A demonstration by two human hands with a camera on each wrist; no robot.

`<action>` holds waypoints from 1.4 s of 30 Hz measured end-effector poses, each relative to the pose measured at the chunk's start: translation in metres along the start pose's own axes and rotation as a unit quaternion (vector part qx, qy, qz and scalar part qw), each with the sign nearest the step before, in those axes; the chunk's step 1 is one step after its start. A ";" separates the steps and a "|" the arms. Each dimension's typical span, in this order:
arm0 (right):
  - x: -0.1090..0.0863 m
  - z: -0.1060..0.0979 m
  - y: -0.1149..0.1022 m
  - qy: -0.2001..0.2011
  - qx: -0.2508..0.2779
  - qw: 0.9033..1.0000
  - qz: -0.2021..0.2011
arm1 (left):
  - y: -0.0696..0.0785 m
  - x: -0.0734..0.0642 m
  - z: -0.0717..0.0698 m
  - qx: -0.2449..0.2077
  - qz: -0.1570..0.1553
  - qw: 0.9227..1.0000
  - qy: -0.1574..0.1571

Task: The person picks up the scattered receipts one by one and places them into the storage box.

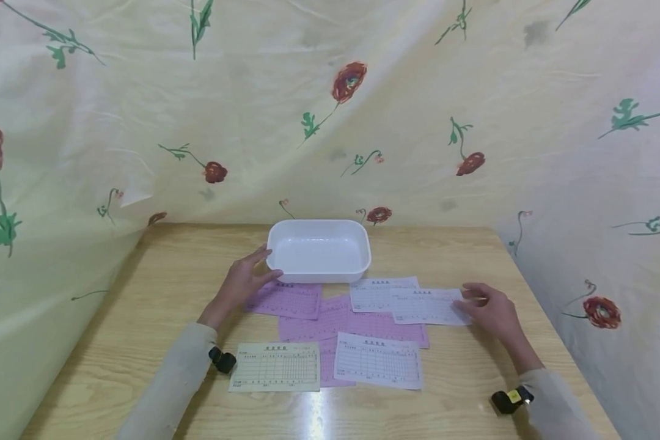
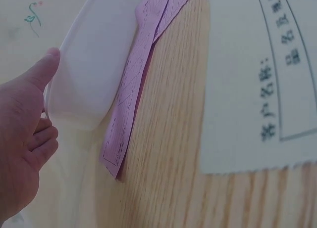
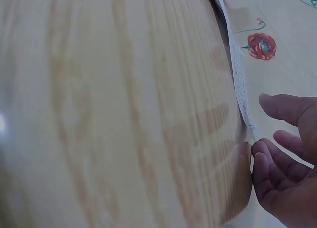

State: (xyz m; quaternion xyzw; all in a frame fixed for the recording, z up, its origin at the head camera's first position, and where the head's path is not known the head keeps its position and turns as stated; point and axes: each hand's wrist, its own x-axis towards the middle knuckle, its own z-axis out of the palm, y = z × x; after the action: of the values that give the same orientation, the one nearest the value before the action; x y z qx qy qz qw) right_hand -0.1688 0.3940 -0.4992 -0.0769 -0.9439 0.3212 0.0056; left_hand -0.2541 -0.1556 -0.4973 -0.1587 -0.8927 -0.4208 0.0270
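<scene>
My left hand (image 1: 242, 282) holds the left end of a white plastic tray (image 1: 319, 274). In the left wrist view the thumb lies on the tray's rim, the other fingers lower along its side. Fingertips of my right hand (image 1: 492, 310) are at the right end of a white printed slip (image 1: 426, 307), which overlaps another white slip (image 1: 376, 294). In the right wrist view the upper digit stands apart from that slip (image 3: 239, 84), and the lower fingers are bent at its end. A pink slip (image 1: 291, 302) lies just below the tray.
More pink slips (image 1: 330, 318) lie overlapped mid-table. Closer to me are a cream slip (image 1: 275, 370) and a third white slip (image 1: 378, 362). The wooden table (image 1: 159, 293) meets flowered cloth (image 1: 264, 122) at the back and sides.
</scene>
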 end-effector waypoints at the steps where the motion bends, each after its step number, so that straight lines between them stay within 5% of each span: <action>1: 0.000 0.001 0.000 -0.003 -0.002 1.000 0.000 | 0.000 0.000 0.000 0.000 0.000 1.000 -0.001; 16: 0.003 0.003 -0.006 -0.027 -0.017 0.999 0.017 | 0.000 0.000 0.000 -0.012 0.001 1.000 0.000; 42: -0.002 -0.031 -0.015 -0.025 -0.005 0.998 -0.066 | 0.001 0.000 -0.001 -0.013 0.002 1.000 0.000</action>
State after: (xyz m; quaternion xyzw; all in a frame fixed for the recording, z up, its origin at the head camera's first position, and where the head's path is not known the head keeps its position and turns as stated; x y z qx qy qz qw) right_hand -0.1668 0.4011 -0.4654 -0.0065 -0.9483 0.3174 0.0022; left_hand -0.2543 -0.1555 -0.4960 -0.1611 -0.8869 -0.4322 0.0264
